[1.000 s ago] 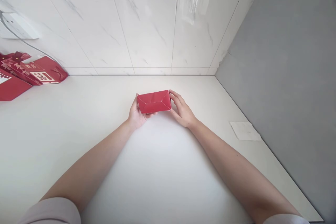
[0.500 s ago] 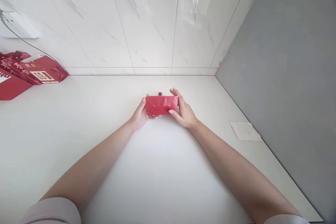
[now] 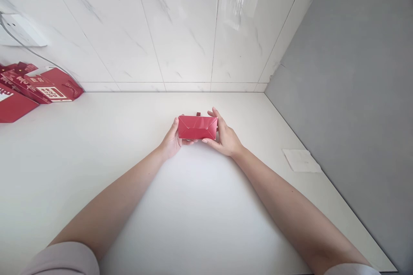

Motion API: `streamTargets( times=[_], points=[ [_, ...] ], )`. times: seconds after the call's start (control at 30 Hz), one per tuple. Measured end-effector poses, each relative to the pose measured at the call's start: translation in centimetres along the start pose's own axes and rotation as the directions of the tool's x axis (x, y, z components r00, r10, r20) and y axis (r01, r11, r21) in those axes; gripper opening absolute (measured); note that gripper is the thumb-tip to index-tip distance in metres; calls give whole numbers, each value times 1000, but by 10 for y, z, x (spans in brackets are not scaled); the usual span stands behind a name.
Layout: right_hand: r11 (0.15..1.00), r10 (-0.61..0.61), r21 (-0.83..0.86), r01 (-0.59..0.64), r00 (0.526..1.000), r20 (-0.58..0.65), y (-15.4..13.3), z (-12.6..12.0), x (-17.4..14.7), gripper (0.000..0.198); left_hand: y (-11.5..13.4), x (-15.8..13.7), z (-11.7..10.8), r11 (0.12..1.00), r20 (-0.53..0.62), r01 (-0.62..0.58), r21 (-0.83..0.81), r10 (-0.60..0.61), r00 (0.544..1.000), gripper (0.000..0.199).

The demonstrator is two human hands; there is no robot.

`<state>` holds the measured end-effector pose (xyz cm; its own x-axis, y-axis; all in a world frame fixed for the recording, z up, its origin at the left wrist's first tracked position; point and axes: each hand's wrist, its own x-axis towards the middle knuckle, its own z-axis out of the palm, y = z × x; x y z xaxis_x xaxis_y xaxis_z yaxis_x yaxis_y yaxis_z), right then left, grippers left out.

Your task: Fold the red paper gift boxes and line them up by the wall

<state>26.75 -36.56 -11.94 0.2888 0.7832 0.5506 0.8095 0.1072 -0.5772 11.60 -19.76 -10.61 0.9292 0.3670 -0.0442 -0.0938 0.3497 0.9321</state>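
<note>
A small red paper bag (image 3: 197,127) is held between both hands above the white surface, its folded bottom panel turned toward me. My left hand (image 3: 171,141) grips its left end, thumb at the side edge and fingers curled underneath. At the right end, my right hand (image 3: 228,137) closes around the bag, with the thumb along the near lower edge and the fingers at the far side. A small dark red tab (image 3: 198,114) pokes out behind the bag. The rest of the bag is hidden behind its bottom panel.
Several red printed paper bags (image 3: 60,86) lean against the tiled wall at the far left, under a white socket (image 3: 24,31) with a grey cable. A white sheet of tissue or paper (image 3: 301,160) lies on the white tabletop (image 3: 193,219) by the grey panel (image 3: 361,94) on the right.
My right thumb has slid off the bag's bottom panel to its lower edge. The bag has shifted very slightly up and left, and my left hand keeps its hold.
</note>
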Motion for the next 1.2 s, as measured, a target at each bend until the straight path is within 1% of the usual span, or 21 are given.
streamTargets(
  times=[0.13, 0.47, 0.63, 0.77, 0.83, 0.9, 1.0, 1.07, 1.2],
  points=[
    [1000, 6, 27, -5, 1000, -11, 1, 0, 1, 102, 0, 0, 0, 1000, 15, 2, 9, -3, 1000, 66],
    [999, 22, 36, -22, 1000, -3, 2, 1, 0, 101, 3, -2, 3, 1000, -1, 8, 28, -8, 1000, 68],
    [999, 14, 32, -13, 1000, -8, 2, 1, 0, 100, 3, -2, 2, 1000, -1, 5, 13, -5, 1000, 68],
    [1000, -2, 6, 2, 1000, -19, 2, 1, 1, 100, 3, -2, 3, 1000, -13, 6, -28, -6, 1000, 71],
    [999, -28, -31, 27, 999, -17, 0, 0, 2, 98, 3, -2, 5, 997, -4, -17, -80, 16, 1000, 69],
    [994, -78, -84, 76, 997, -14, -2, -1, 3, 94, 4, -2, 7, 990, -7, -46, -134, 45, 999, 65],
    [971, -163, -181, 158, 987, -12, -5, -1, 4, 82, 4, -2, 10, 980, -40, -65, -189, 59, 997, 71],
    [954, -197, -231, 191, 980, -5, -6, 0, 4, 77, 4, -2, 12, 973, -59, -77, -217, 65, 996, 73],
    [931, -234, -286, 225, 972, 2, -4, 2, 3, 68, 4, -2, 13, 961, -94, -115, -250, 94, 991, 54]
  ],
)
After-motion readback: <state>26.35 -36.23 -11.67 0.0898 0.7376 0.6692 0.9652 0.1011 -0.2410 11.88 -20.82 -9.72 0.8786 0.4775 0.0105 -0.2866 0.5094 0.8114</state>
